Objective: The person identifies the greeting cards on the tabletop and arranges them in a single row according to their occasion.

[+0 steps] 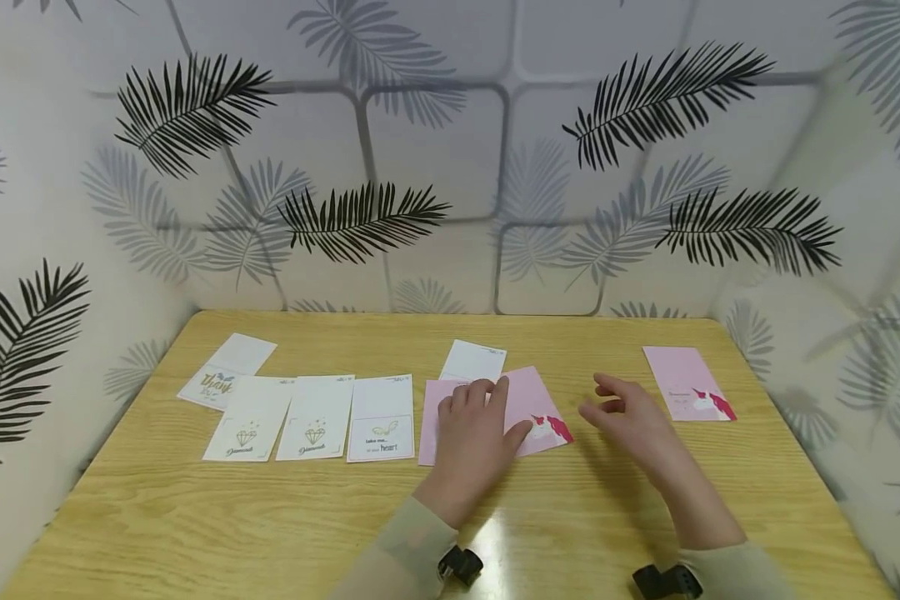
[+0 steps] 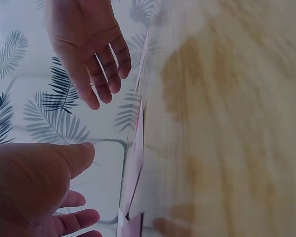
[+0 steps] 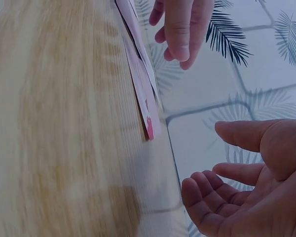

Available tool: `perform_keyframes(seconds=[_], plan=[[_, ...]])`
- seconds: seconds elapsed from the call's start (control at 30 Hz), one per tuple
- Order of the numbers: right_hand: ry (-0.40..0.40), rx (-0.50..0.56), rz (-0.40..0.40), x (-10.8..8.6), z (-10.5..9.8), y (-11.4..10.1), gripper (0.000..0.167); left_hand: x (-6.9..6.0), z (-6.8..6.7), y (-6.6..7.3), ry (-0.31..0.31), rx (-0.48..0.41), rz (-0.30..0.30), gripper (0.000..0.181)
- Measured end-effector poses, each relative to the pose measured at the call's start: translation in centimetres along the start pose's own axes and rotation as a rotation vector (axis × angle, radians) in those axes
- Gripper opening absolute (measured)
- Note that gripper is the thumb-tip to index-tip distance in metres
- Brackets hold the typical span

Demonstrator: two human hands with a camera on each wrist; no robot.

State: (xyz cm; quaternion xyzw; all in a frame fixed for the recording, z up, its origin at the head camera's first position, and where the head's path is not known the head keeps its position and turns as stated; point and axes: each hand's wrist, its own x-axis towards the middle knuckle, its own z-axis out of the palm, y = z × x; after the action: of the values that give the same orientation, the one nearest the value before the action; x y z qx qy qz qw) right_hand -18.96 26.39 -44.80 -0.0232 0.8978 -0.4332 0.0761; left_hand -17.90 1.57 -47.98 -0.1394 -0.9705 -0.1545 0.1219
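My left hand (image 1: 471, 437) hovers over two pink cards in the middle of the table, its fingers loosely spread and holding nothing. One pink card (image 1: 527, 408) is tilted and bears a unicorn with a red mane. The other pink card (image 1: 427, 437) is mostly hidden beneath that hand. Behind them lies a white card (image 1: 474, 360), partly covered. My right hand (image 1: 637, 429) is in the air to the right, fingers relaxed, nothing in it. In the right wrist view its palm (image 3: 281, 182) shows bare. Farther right lies another pink unicorn card (image 1: 682, 383).
Left of the pink cards is a row of white cards: a winged-heart card (image 1: 381, 404) and two diamond cards, one nearer (image 1: 315, 408) and one farther left (image 1: 251, 408). A "Thank" card (image 1: 232, 358) lies slanted at the far left, touching its neighbour. Leaf-patterned fabric (image 1: 435, 150) surrounds the wooden table (image 1: 195, 525).
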Motion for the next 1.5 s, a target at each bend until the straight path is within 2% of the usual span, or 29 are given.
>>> perform_keyframes(seconds=[0.2, 0.43, 0.77, 0.93, 1.23, 1.5], plan=[[-0.027, 0.000, 0.005, -0.1, 0.9, -0.9, 0.071, -0.5, 0.0, -0.8, -0.050, -0.023, -0.023, 0.071], [-0.044, 0.018, 0.013, -0.2, 1.4, -1.5, 0.071, -0.8, 0.0, -1.1, -0.104, -0.059, -0.039, 0.072], [-0.063, 0.051, 0.032, -0.4, 1.8, -1.2, 0.073, -0.9, 0.0, -1.1, -0.134, -0.018, -0.020, 0.072], [-0.087, 0.056, 0.021, -0.3, 2.0, -1.1, 0.071, -1.0, 0.1, -1.3, -0.136, -0.003, -0.005, 0.067], [-0.136, 0.059, 0.064, -0.4, 2.0, -1.4, 0.073, -1.1, 0.5, -1.7, -0.121, 0.023, 0.008, 0.060], [-0.164, 0.099, 0.029, -0.6, 1.8, -1.7, 0.068, -1.2, 0.6, -1.6, -0.097, 0.020, 0.021, 0.057]])
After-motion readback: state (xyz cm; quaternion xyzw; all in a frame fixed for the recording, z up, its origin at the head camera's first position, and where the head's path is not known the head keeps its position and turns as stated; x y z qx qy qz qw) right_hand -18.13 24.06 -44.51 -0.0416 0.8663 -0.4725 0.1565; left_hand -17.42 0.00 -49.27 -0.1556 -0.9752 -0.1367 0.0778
